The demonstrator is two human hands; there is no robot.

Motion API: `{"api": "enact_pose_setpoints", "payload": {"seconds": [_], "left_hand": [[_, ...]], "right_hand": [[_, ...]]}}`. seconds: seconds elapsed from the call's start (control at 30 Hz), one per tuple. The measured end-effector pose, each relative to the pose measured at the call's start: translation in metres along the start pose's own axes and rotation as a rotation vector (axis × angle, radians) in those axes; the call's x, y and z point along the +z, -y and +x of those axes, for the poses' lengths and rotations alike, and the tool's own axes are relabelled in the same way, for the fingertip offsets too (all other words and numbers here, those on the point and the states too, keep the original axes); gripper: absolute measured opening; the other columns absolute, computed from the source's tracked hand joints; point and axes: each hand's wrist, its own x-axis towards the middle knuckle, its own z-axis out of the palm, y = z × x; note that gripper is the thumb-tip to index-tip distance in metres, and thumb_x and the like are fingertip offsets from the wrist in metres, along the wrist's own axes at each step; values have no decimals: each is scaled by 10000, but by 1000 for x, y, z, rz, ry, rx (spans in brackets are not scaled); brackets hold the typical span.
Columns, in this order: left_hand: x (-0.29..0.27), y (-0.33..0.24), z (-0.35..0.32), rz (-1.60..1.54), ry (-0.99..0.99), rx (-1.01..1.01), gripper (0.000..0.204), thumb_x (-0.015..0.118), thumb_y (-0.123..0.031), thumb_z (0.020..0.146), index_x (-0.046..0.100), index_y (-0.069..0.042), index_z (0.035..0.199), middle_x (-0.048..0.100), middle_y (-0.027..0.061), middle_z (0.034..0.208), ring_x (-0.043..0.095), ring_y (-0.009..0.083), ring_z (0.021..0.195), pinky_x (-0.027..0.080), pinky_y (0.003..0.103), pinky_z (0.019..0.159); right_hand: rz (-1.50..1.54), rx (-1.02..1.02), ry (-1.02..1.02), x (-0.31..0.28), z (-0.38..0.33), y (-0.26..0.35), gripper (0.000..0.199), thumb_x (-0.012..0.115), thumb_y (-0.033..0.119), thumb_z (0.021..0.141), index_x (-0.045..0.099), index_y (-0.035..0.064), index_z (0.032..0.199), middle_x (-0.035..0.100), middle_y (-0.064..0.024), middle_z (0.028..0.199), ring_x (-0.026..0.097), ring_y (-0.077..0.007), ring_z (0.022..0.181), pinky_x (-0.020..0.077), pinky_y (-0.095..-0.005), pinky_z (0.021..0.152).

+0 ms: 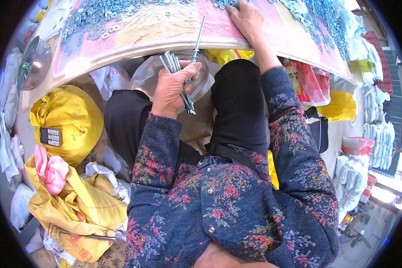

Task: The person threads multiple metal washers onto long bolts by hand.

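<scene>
My left hand (174, 89) is closed around a bundle of long metal bolts (171, 62), held above my lap near the table's front edge. One bolt (200, 35) stands up from between thumb and fingers, with small metal parts around its shank by the thumb. My right hand (248, 20) reaches over the table, its fingers bent together among the washers (220, 3) at the far edge of the view. Whatever may be between those fingertips is hidden. More loose flat washers (105, 31) lie spread over the left part of the table.
The table (161, 44) has a pink and cream cloth and a curved front edge. A heap of metal fasteners (319, 18) lies at its right. A metal bowl (33, 62) sits left. Yellow sacks (82, 120), one carrying a keypad phone (50, 136), stand beside my left leg; plastic bags (306, 82) hang right.
</scene>
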Motion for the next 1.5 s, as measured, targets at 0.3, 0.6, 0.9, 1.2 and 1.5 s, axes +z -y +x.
{"api": "enact_pose_setpoints", "payload": {"seconds": [0.3,0.6,0.9,1.2,1.5], "left_hand": [[-8,-3,-12,59,23,0,155,731,-51,782,648,7,900,630,51,750,575,78,628,349,183,424],[-21,-13,-27,44,44,28,147,708,-85,812,628,-8,909,611,75,745,517,78,557,342,180,398],[-34,-22,-45,-5,-149,286,121,735,-19,764,633,-22,829,626,71,704,544,82,544,328,188,396],[-46,-38,-56,166,-332,421,119,731,-36,783,681,5,883,631,23,711,516,54,529,354,190,442],[-41,-45,-61,169,-350,558,73,719,-6,787,673,13,840,609,26,651,481,40,506,335,196,433]], "right_hand": [[1005,145,415,-48,-33,49,203,634,230,919,677,32,897,636,-12,723,571,-77,682,446,-239,620],[713,-74,586,-83,-28,116,295,699,317,842,716,36,928,644,-19,713,600,-90,658,476,-256,610],[1557,403,612,-50,-81,182,448,587,311,934,560,-64,1178,681,-128,1012,645,-192,903,505,-309,810],[1720,446,669,-89,-105,210,717,186,500,1028,408,-95,1360,501,-185,1373,454,-309,1294,282,-367,1129],[1351,152,680,-97,-105,219,488,339,340,1039,437,-26,1346,528,-238,1313,531,-270,1208,390,-382,1038]]}}
